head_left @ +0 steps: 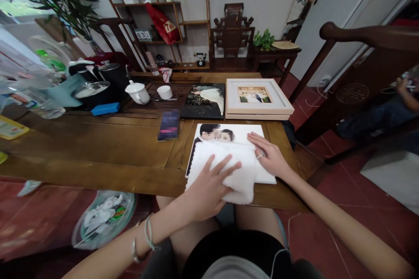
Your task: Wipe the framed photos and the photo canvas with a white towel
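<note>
A photo panel with a picture of a couple lies flat near the front edge of the table. Over its lower left part is spread a white cloth, which hangs a little past the table edge. My left hand rests on this cloth with its fingers spread. On the right side of the panel, my right hand lies flat, fingers stretched out and a ring on one of them. Part of the picture is hidden beneath the cloth.
Behind the panel lie a dark photo panel and a framed photo. A phone is on the table to the left. Farther left stand a white teapot, a cup and a blue block. A waste bin sits below.
</note>
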Demonstrator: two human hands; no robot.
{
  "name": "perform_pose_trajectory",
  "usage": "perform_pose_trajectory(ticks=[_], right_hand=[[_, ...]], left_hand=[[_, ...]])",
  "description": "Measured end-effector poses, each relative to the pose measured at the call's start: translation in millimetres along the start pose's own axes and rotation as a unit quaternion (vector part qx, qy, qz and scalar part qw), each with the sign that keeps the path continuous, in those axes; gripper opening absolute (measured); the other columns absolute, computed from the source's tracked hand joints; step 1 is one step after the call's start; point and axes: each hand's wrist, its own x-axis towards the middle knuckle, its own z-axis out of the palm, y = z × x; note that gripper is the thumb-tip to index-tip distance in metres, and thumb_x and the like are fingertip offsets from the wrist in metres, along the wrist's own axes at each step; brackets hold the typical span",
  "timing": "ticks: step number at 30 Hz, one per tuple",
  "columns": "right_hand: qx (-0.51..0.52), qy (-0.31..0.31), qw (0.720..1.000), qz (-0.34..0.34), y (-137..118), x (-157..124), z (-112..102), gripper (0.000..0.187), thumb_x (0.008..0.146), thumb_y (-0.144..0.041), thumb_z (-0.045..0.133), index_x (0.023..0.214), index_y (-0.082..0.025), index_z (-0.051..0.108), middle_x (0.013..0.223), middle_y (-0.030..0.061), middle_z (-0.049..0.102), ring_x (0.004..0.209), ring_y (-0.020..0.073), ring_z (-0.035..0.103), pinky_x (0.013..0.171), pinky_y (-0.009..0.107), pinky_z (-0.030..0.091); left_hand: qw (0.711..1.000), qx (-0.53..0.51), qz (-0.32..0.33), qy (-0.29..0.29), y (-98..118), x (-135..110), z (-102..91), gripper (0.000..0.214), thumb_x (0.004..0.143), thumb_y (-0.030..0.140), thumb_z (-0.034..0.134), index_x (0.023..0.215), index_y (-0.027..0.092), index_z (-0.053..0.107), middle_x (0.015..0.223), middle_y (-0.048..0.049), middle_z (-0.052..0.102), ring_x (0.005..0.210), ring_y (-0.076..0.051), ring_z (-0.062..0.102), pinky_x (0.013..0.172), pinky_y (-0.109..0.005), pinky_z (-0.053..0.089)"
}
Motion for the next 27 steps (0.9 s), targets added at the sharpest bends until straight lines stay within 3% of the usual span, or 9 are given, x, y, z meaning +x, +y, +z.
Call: perform_pose_trajectory(ticks=[3,8,11,14,21,24,27], right_hand=[[0.002,0.003,1.0,-0.001,1,0,0,0.041,0.088,-0.018,0.045,0.126,-0.02,0.061,0.132,0.0073,0.058,0.128,0.0243,0.048,0.109,0.049,0.038],[0.007,0.009,1.0,0.002,1,0,1,0.041,0.087,-0.019,0.046,0.125,-0.022,0.062,0.131,0.0067,0.059,0.127,0.0245,0.049,0.109,0.05,0.037],[0.008,0.013,1.0,0.005,0,0,2,0.041,0.087,-0.019,0.047,0.124,-0.024,0.062,0.131,0.0053,0.058,0.127,0.0246,0.048,0.109,0.051,0.036],[0.001,0.015,1.0,0.009,0,0,3,0.04,0.087,-0.019,0.046,0.124,-0.022,0.062,0.131,0.0068,0.059,0.128,0.0243,0.048,0.11,0.05,0.036],[0.021,-0.007,1.0,0.01,2,0,0,0.039,0.087,-0.023,0.049,0.124,-0.024,0.062,0.132,0.0061,0.058,0.129,0.0258,0.046,0.108,0.05,0.038],[0.03,-0.008,0.999,0.01,2,0,-1,0.038,0.088,-0.026,0.049,0.124,-0.025,0.063,0.132,0.0062,0.058,0.129,0.026,0.046,0.108,0.05,0.037],[0.022,0.002,1.0,0.012,2,0,1,0.038,0.088,-0.024,0.047,0.124,-0.024,0.063,0.132,0.0068,0.058,0.129,0.0258,0.047,0.109,0.05,0.036]], left_hand=[[1.0,-0.004,-0.019,0.005,-11,0,-1.8,0.045,0.078,0.014,0.053,0.121,0.026,0.061,0.156,-0.0027,0.023,0.146,-0.029,0.013,0.115,-0.058,0.013],[0.991,0.037,-0.121,0.045,-72,22,-12.4,0.047,0.083,0.013,0.048,0.128,0.022,0.056,0.152,-0.008,0.034,0.143,-0.029,0.022,0.113,-0.058,0.021],[0.985,0.073,-0.145,0.064,-81,33,-10.0,0.044,0.084,0.015,0.049,0.126,0.024,0.057,0.154,-0.0075,0.031,0.143,-0.031,0.02,0.111,-0.06,0.021],[0.986,0.098,-0.13,0.047,-51,36,1.3,0.036,0.083,0.02,0.055,0.117,0.023,0.065,0.155,-0.0096,0.027,0.143,-0.038,0.017,0.109,-0.066,0.018],[0.992,0.086,-0.078,0.052,54,29,22.4,0.03,0.09,0.032,0.048,0.111,0.026,0.068,0.155,-0.0105,0.024,0.141,-0.045,0.017,0.104,-0.072,0.02],[0.991,0.078,-0.098,0.052,66,30,22.5,0.029,0.089,0.032,0.049,0.109,0.024,0.069,0.155,-0.0114,0.025,0.14,-0.045,0.018,0.104,-0.072,0.022],[0.988,0.069,-0.13,0.049,46,37,15.4,0.03,0.088,0.029,0.051,0.113,0.024,0.067,0.154,-0.0099,0.027,0.141,-0.041,0.021,0.105,-0.07,0.024]])
